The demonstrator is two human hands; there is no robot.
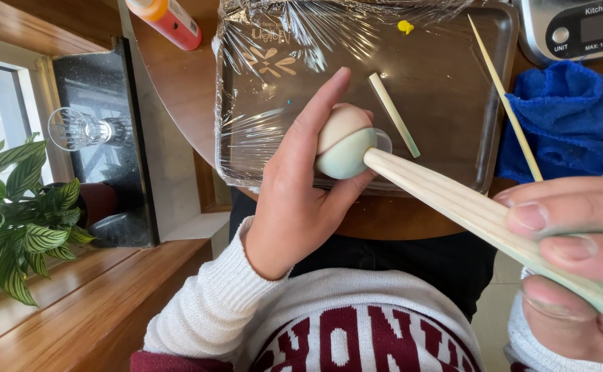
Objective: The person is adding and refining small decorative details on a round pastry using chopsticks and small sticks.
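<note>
My left hand [294, 200] cups a small dough ball [342, 145], pale pink on top and pale green below, held over the front edge of a tray wrapped in cling film [281, 103]. My right hand [570, 255] grips a long ridged wooden shaping stick [453, 200] at the lower right. The stick's tip presses against the green side of the ball. A short wooden stick [394, 114] lies on the tray just behind the ball.
A thin bamboo skewer [504, 100] rests across the tray's right edge and a blue cloth [570, 117]. A kitchen scale [577, 27] sits top right, an orange bottle [167, 21] top left. A glass [74, 129] and a leafy plant [12, 213] stand at left.
</note>
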